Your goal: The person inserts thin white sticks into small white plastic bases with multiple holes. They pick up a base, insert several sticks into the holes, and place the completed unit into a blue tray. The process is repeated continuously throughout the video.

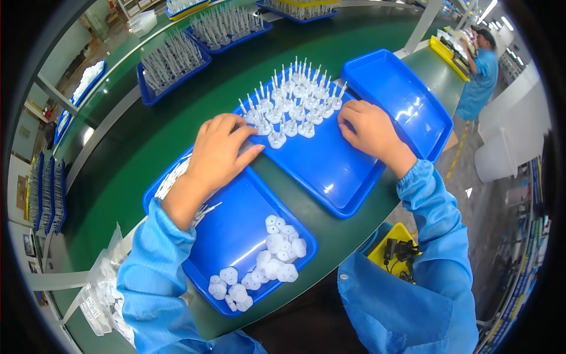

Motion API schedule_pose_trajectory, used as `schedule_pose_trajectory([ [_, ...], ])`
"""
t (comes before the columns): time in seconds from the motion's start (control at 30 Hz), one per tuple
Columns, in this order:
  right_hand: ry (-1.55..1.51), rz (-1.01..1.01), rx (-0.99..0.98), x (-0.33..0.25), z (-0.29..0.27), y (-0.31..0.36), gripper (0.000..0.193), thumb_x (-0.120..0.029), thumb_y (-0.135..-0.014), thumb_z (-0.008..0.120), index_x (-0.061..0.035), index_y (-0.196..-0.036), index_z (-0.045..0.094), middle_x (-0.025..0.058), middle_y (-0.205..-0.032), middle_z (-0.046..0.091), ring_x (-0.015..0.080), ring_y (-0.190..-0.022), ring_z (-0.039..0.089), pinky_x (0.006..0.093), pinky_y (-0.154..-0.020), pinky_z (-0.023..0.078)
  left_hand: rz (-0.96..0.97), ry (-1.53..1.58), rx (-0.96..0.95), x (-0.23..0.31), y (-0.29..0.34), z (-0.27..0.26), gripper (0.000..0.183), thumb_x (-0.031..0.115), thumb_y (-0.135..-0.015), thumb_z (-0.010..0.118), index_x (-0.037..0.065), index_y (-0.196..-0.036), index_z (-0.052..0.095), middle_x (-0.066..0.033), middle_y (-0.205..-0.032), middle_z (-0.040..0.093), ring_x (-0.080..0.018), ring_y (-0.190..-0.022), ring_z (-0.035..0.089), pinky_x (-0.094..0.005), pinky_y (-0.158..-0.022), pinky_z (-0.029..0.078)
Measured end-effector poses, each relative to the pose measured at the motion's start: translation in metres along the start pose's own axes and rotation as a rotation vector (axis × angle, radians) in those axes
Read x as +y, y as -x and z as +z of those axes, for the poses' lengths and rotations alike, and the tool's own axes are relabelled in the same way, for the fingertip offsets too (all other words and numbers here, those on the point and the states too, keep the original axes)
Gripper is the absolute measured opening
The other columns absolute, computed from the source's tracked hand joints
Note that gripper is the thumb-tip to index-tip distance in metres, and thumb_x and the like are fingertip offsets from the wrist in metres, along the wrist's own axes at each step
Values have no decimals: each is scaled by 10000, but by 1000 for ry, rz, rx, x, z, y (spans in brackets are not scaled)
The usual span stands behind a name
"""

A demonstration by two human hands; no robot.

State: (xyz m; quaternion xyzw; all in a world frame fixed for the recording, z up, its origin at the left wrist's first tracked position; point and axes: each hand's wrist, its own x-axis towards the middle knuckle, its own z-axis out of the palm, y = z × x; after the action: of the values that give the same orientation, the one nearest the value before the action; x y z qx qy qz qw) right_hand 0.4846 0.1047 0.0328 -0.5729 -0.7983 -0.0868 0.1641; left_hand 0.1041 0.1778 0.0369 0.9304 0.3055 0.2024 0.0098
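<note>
White stemmed discs are standing in the central blue tray. At its left edge, the left hand is spreading thumb from index, unclenched; at its right edge, the right hand is curling, its grip impossible to tell.

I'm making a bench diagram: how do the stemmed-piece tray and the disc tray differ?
The stemmed-piece tray holds white stemmed pieces standing upright; the disc tray holds loose white discs and thin white sticks lying down. The stemmed-piece tray's pieces cluster toward its far end; the disc tray's discs lie scattered at its near end. Both are blue, with raised rims.
</note>
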Motion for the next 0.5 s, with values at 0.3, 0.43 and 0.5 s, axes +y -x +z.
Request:
schedule_pose_trajectory([
  [0.3,-174,-107,-59,-31,-13,6,142,-210,-927,783,-119,-1033,759,63,-1071,735,283,-1002,733,440,-850,586,50,2,-56,-10,-15,9,425,385,-1005,770,126,-1341,757,-102,-1362,693,-359,-1343,599,-523,-1214,410],
  [0.43,-210,-169,25,-55,2,-1,157,-224,-921,798,-137,-1048,767,44,-1044,729,275,-972,739,433,-828,582,69,10,-72,-12,-18,9,426,380,-1001,770,126,-1343,746,-102,-1348,692,-356,-1328,614,-543,-1221,402],
  [0.5,-170,-156,35,-53,5,-1,160,-228,-919,804,-142,-1048,765,40,-1036,725,274,-963,738,428,-823,583,47,34,-83,-15,-18,10,418,380,-998,770,128,-1330,745,-98,-1346,690,-346,-1320,624,-560,-1240,387],
])
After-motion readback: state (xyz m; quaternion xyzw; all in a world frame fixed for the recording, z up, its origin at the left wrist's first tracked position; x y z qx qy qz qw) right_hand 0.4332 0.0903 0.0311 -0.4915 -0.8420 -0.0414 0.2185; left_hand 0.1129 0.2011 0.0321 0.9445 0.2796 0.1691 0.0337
